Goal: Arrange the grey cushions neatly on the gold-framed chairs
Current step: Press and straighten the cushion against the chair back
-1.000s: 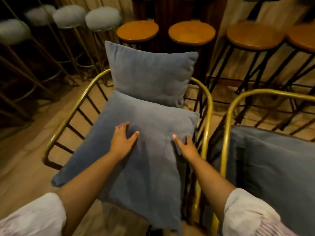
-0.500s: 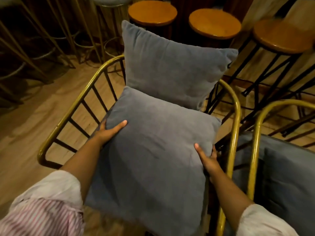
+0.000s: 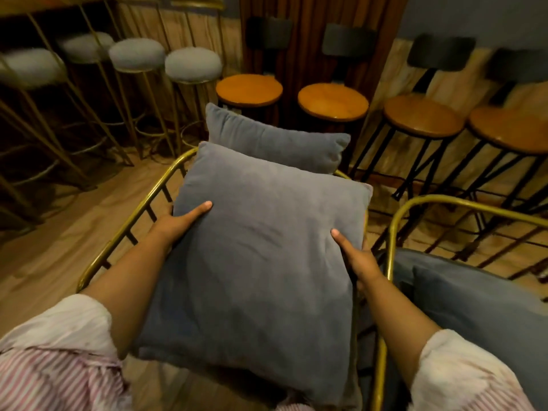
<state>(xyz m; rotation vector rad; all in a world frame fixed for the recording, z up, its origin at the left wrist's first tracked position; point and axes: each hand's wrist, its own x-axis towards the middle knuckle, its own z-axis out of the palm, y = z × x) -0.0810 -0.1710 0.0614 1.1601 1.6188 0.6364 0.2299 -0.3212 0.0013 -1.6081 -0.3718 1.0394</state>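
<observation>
Left hand (image 3: 178, 222): grip clamped on the front cushion's (image 3: 261, 262) left edge, thumb on top.
Right hand (image 3: 357, 259): grip clamped on its right edge.
Front cushion: held over the near gold-framed chair (image 3: 130, 221), overlapping the back cushion (image 3: 275, 146).
Since half a second ago: front cushion raised, covering more of the back cushion.
Writing: none legible.

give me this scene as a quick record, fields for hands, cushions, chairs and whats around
left hand: grips the left edge of the front cushion, thumb on top
right hand: grips its right edge
back cushion: upright behind the front one
near chair: gold frame with dark bars, under both cushions
right chair: gold frame, grey cushion already in it
background: wooden stools, fluffy grey stools
</observation>
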